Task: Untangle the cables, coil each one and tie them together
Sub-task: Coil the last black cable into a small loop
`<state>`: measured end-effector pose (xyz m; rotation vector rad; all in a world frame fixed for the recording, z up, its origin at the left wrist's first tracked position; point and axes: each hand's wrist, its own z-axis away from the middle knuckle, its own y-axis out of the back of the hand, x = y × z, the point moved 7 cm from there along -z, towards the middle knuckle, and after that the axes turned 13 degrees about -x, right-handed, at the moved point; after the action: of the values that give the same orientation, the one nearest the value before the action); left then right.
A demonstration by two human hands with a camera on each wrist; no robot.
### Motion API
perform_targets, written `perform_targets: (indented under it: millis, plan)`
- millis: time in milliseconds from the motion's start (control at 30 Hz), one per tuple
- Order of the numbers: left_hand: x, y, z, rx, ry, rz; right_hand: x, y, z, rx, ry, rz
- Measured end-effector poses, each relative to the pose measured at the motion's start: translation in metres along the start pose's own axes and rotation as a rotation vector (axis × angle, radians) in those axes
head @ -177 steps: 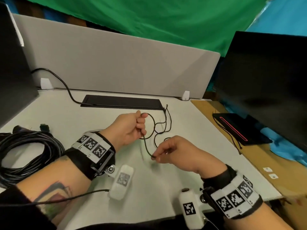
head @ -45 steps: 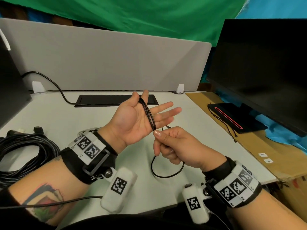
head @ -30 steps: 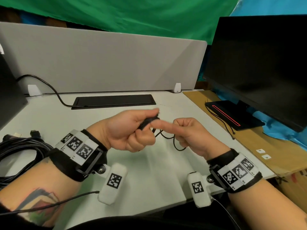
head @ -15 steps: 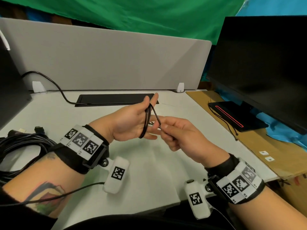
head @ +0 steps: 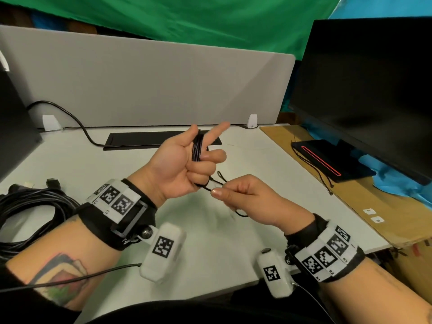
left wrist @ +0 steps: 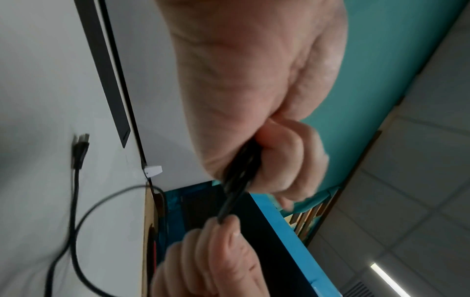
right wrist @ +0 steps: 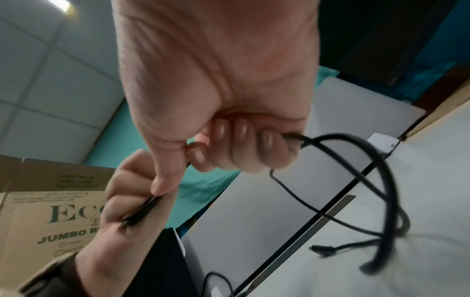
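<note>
**Thin cable wound on the left hand, tail pinched by the right**

A pale grey worktop (head: 70, 160) runs under a grey fabric divider panel (head: 145, 85), with green cloth (head: 187, 17) hung behind it. At the far left edge of the worktop lies a big loose bundle of thick black cables (head: 28, 216), with connector ends near its top. A single black cord (head: 77, 122) trails from the divider's foot to a flat black slot cover (head: 149, 140) set in the worktop.

Held above the middle of the worktop, the left hand (head: 184, 164) faces palm up. A thin black cable coil (head: 198, 146) of several turns sits between its thumb and raised index finger and passes down behind the curled lower fingers (head: 205, 169), which clench around it. In the left wrist view the strands come out of that fist as a tight dark bunch.

Just right of it and slightly lower, the right hand (head: 247, 199) pinches the cable's free tail (head: 216, 182) between thumb and forefinger, its other fingers curled in. A short slack loop hangs below this hand.

Farther right, a large dark monitor (head: 364, 90) stands on a black base with a red line (head: 327, 160), resting on brown cardboard (head: 350, 206).
</note>
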<state>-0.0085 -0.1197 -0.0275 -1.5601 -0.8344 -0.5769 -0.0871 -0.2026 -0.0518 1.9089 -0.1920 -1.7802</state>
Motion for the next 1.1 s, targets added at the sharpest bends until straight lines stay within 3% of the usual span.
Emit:
perform_targets:
  millis: [100,167,300,367,467,567,700,867,933,1033,1100]
  plan:
    - [-0.009,-0.012,0.002,-0.191,0.156,-0.040,0.001,0.019,0.003,0.133,-0.017,-0.018]
    - [-0.016,-0.013,0.004,-0.230,0.286,-0.095,0.002,0.031,0.006,0.213,-0.022,-0.037]
    - [-0.036,-0.003,0.014,-0.148,0.612,-0.494,0.004,0.044,0.011,0.339,-0.032,-0.085]
    - [-0.039,0.013,0.016,0.020,0.704,-0.742,0.004,0.046,0.012,0.362,-0.059,-0.143]
    - [-0.023,0.022,0.010,0.246,0.486,-0.852,-0.001,0.040,0.010,0.274,-0.020,-0.290]
    - [-0.015,0.014,0.004,0.213,0.246,-0.607,-0.008,0.021,0.005,0.148,0.040,-0.318]
    - [-0.008,0.002,-0.001,0.145,0.028,-0.290,-0.009,-0.012,-0.002,-0.009,0.058,-0.345]
    - [0.005,-0.002,-0.002,0.112,-0.215,-0.004,-0.005,-0.021,-0.003,-0.060,0.052,-0.349]
    - [0.009,0.001,-0.001,0.122,-0.236,0.014,-0.002,-0.023,-0.002,-0.076,0.033,-0.324]
    - [0.006,-0.002,-0.001,0.057,-0.093,-0.021,-0.007,-0.018,-0.003,-0.073,0.010,-0.169]
    - [0.002,-0.009,0.001,-0.061,0.016,-0.046,-0.013,-0.006,0.000,-0.007,-0.002,-0.063]
